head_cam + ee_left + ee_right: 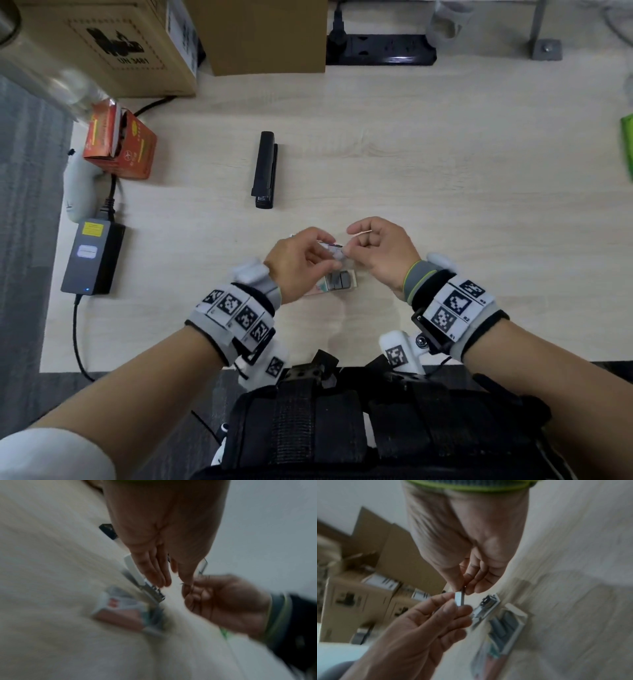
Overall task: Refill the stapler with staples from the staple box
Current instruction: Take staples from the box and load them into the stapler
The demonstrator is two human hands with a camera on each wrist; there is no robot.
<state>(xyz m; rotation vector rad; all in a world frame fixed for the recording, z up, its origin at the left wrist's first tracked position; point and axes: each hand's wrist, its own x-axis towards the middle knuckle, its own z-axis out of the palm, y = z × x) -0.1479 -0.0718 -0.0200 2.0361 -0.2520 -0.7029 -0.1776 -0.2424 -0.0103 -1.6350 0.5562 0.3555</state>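
Note:
Both hands meet low over the table's front middle with a short silver staple strip (337,253) (459,599) between them. My left hand (333,254) (453,601) pinches the strip between thumb and forefinger. My right hand (350,249) (464,590) pinches its other end. Below the hands lies the open staple box (337,283) (120,609) (505,626), with grey staple rows showing. A white and metal piece (137,577) (486,607), seemingly a small opened stapler, lies beside the box. A black stapler (263,171) lies closed farther back, untouched.
Two cardboard boxes (102,44) (267,34) and a black power strip (380,49) stand along the back. An orange carton (120,147) and a grey power adapter (92,257) with its cable sit on the left. Something green (627,147) shows at the right edge.

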